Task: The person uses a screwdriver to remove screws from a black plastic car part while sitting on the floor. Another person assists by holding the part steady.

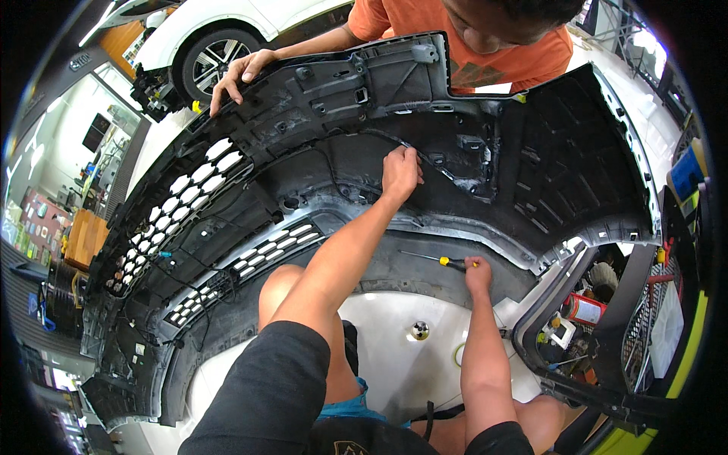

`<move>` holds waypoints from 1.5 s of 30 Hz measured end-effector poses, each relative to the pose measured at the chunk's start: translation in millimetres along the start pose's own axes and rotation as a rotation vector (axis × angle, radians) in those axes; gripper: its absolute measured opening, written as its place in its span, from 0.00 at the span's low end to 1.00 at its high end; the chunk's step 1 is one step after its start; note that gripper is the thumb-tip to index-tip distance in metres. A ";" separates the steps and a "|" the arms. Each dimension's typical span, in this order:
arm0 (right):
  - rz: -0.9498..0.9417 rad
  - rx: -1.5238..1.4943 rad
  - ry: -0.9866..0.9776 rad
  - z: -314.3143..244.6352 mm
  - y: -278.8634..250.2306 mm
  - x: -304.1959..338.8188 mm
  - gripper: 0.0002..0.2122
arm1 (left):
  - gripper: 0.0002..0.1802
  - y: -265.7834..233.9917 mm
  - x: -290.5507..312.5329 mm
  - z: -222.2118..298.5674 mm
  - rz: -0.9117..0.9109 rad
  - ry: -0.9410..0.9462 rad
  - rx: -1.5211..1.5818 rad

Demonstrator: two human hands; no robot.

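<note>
A large black car bumper [447, 220] lies with its ribbed inner side toward me. My left hand [402, 173] is closed in a fist against its middle, where a thin black cable [383, 133] runs up to the fingers. What the fist grips is hidden. Lower and to the right, my right hand [478, 276] is wrapped round the black-and-yellow handle of a screwdriver [447, 262]. The screwdriver's thin shaft points left, over the bumper's near part.
Across from me, a person in an orange shirt [371, 19] rests a hand [241, 76] on the bumper's far edge. A white car [265, 19] stands behind. At right, an open black frame [607, 334] surrounds a red-and-white can [585, 309] and tools. Honeycomb grilles [182, 199] fill the bumper's left side.
</note>
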State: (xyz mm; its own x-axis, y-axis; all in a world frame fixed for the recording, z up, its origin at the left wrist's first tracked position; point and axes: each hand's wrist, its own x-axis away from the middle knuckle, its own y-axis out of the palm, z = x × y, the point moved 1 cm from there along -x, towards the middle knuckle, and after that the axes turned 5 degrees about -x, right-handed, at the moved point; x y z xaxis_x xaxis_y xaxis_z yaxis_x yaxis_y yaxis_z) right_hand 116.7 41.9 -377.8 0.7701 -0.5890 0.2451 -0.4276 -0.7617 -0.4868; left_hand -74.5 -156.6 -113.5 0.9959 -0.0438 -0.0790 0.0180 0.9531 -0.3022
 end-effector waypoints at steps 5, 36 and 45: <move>-0.035 0.034 -0.001 -13.4 4.3 14.3 0.13 | 0.22 -8.0 5.1 -3.9 0.041 -0.041 -0.010; 0.159 -0.749 -1.009 -349.1 -123.8 151.2 0.07 | 0.22 -82.7 17.8 99.6 -0.220 -0.069 0.633; 0.103 -0.818 -0.948 -352.8 -120.5 154.4 0.08 | 0.14 -86.7 9.2 93.6 -0.155 -0.084 0.654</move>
State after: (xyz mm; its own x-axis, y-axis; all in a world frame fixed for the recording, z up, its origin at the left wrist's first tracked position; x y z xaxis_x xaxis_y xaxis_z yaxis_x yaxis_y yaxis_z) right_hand 120.1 -52.6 14.5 0.6073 -0.4888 -0.6263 -0.4129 -0.8677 0.2767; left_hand -58.6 -211.6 1.0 0.9806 -0.1961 0.0005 0.1846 0.9238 0.3354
